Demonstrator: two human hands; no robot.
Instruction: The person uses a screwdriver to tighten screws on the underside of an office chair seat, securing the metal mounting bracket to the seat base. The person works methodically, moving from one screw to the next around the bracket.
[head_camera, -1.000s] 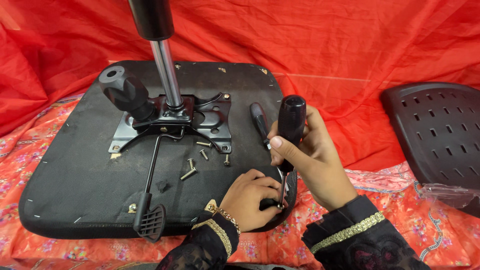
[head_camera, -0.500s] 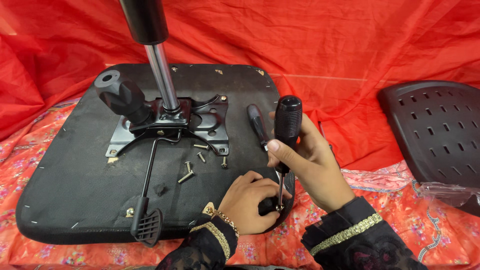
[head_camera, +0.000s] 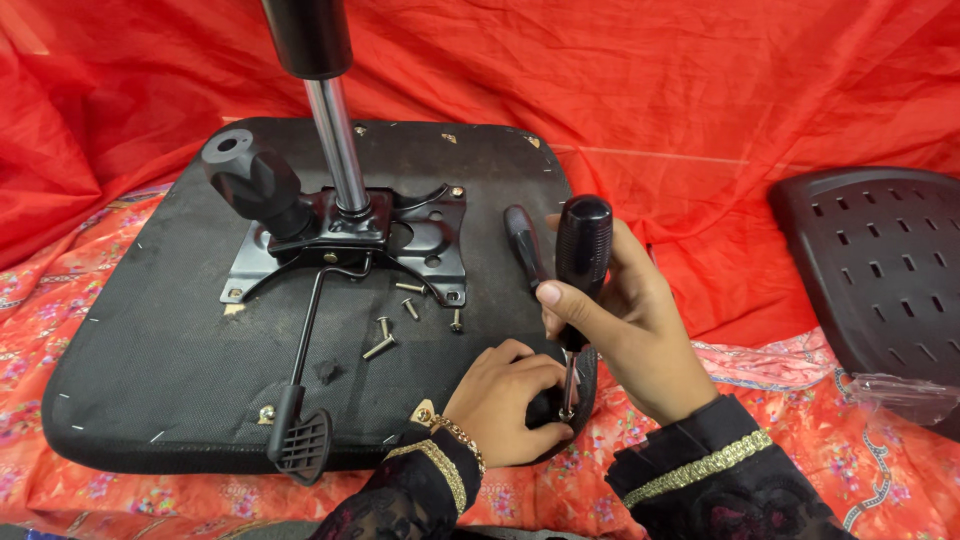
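While right hand (head_camera: 625, 330) clamps upright screwdriver (head_camera: 578, 270), left hand (head_camera: 510, 400) pinches its tip — seat (head_camera: 150, 340) edge.

light: bright, even | shadows: soft | focus: sharp | glare: slight

The screwdriver (head_camera: 580, 262) stands nearly upright, its glossy black handle uppermost and its thin metal shaft pointing down to the near right edge of the seat base (head_camera: 150, 340). That base is a broad, dark, fabric-covered panel with rounded corners, lying underside up on red cloth. The shaft's tip meets the panel right at the rim (the tip itself is hidden, so the screw beneath cannot be made out).
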